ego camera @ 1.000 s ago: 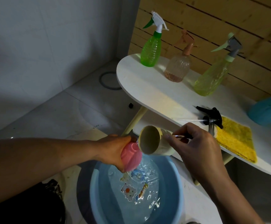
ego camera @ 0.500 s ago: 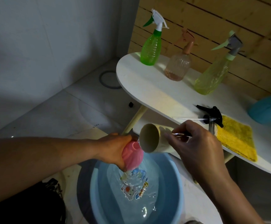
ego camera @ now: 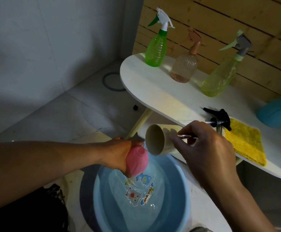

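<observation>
The pink bottle [ego camera: 137, 160] hangs over the blue basin [ego camera: 185, 206], low in the middle of the view, wrapped from the left by the left hand [ego camera: 118, 153], whose fingers curl round its body and hide its top. Just beside it on the right is a beige cup [ego camera: 158, 139], tipped almost onto its side, its open mouth turned to the bottle and its lower rim close to the bottle's upper end. The right hand [ego camera: 203, 148] grips the cup from behind with bent fingers; how they sit on its far side is hidden. Below both, the basin holds clear water, with cartoon stickers [ego camera: 134, 195] showing on its bottom. Behind the hands runs a white surface [ego camera: 153, 91] with a rounded end. On it a green spray bottle [ego camera: 155, 49], a ribbed pinkish spray bottle [ego camera: 184, 67] and a yellow-green spray bottle [ego camera: 220, 77] stand upright in a row along a wooden slat wall [ego camera: 220, 17]. Nearer the right hand a loose black spray head [ego camera: 220, 117] lies at the edge of a yellow cloth [ego camera: 247, 143], and a teal container [ego camera: 277, 111] sits at the far right, cut off by the frame.
</observation>
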Tool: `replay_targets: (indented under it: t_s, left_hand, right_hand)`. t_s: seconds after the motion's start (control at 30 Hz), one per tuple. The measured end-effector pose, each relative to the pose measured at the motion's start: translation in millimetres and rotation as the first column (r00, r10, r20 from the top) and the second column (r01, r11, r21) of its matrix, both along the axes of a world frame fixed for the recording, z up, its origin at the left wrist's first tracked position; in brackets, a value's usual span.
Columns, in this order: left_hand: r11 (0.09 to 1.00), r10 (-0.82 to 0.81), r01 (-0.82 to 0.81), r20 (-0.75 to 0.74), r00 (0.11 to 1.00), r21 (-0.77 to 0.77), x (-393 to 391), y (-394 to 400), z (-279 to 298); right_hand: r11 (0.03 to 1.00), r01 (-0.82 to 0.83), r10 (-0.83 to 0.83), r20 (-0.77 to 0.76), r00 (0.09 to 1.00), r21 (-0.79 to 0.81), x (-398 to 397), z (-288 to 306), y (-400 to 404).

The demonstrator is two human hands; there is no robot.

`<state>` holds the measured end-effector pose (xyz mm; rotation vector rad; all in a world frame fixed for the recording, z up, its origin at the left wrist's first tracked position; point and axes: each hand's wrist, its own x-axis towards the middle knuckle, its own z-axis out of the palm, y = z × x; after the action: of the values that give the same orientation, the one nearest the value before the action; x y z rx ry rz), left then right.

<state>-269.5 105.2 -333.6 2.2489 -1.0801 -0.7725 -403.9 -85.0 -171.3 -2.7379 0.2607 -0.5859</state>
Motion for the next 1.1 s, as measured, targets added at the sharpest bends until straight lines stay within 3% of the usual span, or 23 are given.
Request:
replay_targets:
  t_s: [0.33, 0.47, 0.73, 0.87, 1.1]
  left_hand:
    - [0.999, 0.009, -0.013, -0.076, 0.997, -0.048, -1, 0, -1]
    - [0.998, 0.057, -0.057, -0.021, 0.998, -0.011, -2, 2, 0]
    - [0.998, 0.037, -0.040, -0.076, 0.996, -0.042, -2, 2, 0]
    - [0.991, 0.127, -0.130, -0.086, 0.988, -0.021, -5, 6, 14]
    - [0.995, 0.087, -0.090, -0.069, 0.994, -0.045, -9, 4, 19]
  right_hand:
    - [0.989, -0.060, 0.064, 0.026, 0.998, -0.132, -2, -1, 3]
    - [0.984, -0.067, 0.074, 0.037, 0.997, -0.164, -1, -2, 4]
    - [0.967, -0.098, 0.110, 0.041, 0.993, -0.234, -3, 0, 5]
    - [0.959, -0.106, 0.120, 0.039, 0.992, -0.263, -4, 1, 7]
    - [0.934, -0.131, 0.153, 0.043, 0.987, -0.332, -7, 2, 11]
